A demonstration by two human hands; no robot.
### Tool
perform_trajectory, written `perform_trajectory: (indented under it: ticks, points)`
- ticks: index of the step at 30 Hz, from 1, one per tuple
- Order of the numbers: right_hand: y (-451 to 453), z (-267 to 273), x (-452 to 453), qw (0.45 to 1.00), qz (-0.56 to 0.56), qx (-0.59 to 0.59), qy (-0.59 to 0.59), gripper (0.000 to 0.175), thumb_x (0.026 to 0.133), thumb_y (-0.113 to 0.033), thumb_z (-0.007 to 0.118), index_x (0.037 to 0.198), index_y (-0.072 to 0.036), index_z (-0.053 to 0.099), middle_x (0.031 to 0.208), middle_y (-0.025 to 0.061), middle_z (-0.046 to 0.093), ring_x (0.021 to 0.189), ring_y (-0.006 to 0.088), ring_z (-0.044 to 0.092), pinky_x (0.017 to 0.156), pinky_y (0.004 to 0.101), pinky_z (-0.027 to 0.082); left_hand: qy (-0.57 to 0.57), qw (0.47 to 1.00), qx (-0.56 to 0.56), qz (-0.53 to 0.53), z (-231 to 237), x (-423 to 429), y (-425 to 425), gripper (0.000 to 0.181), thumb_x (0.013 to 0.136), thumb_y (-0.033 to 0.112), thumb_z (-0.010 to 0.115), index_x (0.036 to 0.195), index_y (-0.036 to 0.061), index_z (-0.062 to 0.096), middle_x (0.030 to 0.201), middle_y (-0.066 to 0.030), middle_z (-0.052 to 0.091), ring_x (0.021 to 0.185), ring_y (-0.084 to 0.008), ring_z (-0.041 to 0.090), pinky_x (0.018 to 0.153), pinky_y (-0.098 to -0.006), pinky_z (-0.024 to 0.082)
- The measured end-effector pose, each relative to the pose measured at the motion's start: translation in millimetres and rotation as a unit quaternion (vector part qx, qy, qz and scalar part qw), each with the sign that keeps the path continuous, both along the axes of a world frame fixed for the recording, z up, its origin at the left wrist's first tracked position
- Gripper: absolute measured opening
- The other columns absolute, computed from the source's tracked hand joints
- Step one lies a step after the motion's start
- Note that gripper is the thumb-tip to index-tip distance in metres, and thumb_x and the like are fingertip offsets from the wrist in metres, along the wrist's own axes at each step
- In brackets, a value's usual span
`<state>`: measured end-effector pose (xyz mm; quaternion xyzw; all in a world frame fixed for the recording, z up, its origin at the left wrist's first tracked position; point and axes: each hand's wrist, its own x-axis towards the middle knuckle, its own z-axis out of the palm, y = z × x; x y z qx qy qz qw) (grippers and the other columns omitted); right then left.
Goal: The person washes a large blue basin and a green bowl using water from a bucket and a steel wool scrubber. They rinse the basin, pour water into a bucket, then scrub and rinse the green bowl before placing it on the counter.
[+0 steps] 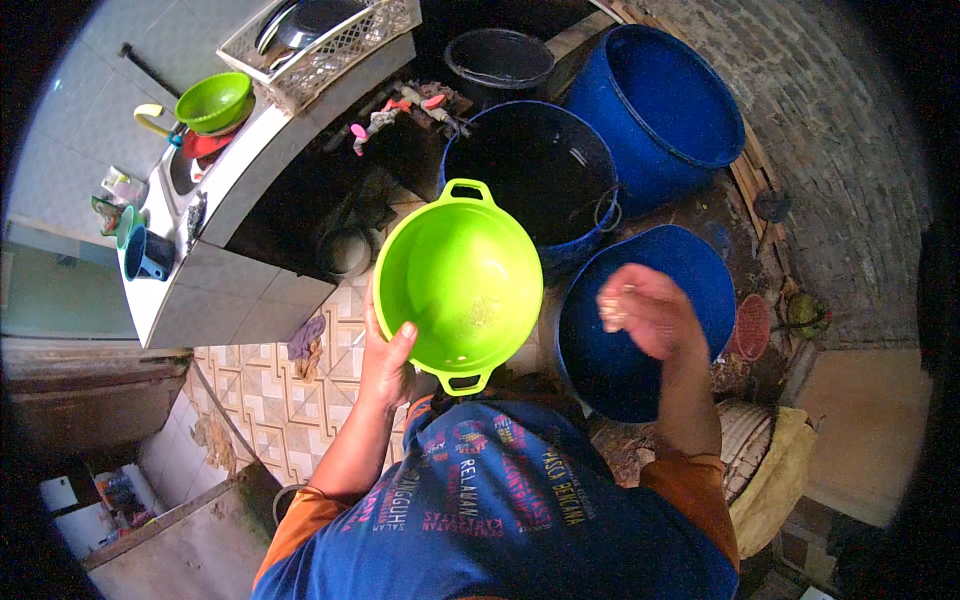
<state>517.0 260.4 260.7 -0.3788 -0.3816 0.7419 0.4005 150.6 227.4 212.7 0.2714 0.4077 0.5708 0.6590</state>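
My left hand (pixel 386 371) grips the lower left rim of a lime-green plastic basin (pixel 457 277), with the thumb over the edge. The basin has two loop handles and tilts so that I see into it. A small patch of fine residue and a few pale specks lie on its inner surface. Above a blue plastic drum (pixel 694 300) to the right is my right hand (pixel 649 311), blurred, its fingers curled. Something pale shows at those fingertips, but the blur hides whether it is held. The hand is apart from the basin.
Ahead stand a dark-filled blue drum (pixel 525 172), a tilted blue barrel (pixel 645 112) and a black bucket (pixel 499 56). A tiled sink counter (pixel 232 202) on the left bears a green colander (pixel 214 101) and a dish rack (pixel 337 56). A rag (pixel 306 345) lies on the floor.
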Motion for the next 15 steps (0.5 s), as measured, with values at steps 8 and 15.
perform_trajectory:
  ticks: [8, 15]
  points:
    - [-58.8, -191.4, 144.3, 0.81, -0.154, -0.204, -0.529, 0.029, 0.1, -0.024, 0.062, 0.12, -0.002, 0.063, 0.1, 0.0081, 0.069, 0.081, 0.0184, 0.067, 0.071, 0.0327, 0.057, 0.028, 0.999, 0.023, 0.018, 11.8, -1.0, -2.1, 0.098, 0.082, 0.044, 0.083, 0.156, 0.0116, 0.028, 0.149, -0.0107, 0.046, 0.136, -0.028, 0.048, 0.112, -0.0463, 0.042]
    - [-28.3, -145.7, 81.2, 0.861, -0.328, 0.003, -0.388, 0.023, 0.098, -0.016, 0.066, 0.117, -0.004, 0.066, 0.108, 0.0079, 0.068, 0.094, 0.019, 0.064, 0.089, 0.0332, 0.053, 0.032, 0.999, 0.028, 0.003, 8.7, -2.5, 1.7, 0.111, 0.08, 0.037, 0.086, 0.162, 0.0127, 0.016, 0.154, -0.0117, 0.038, 0.141, -0.0275, 0.041, 0.116, -0.0441, 0.037]
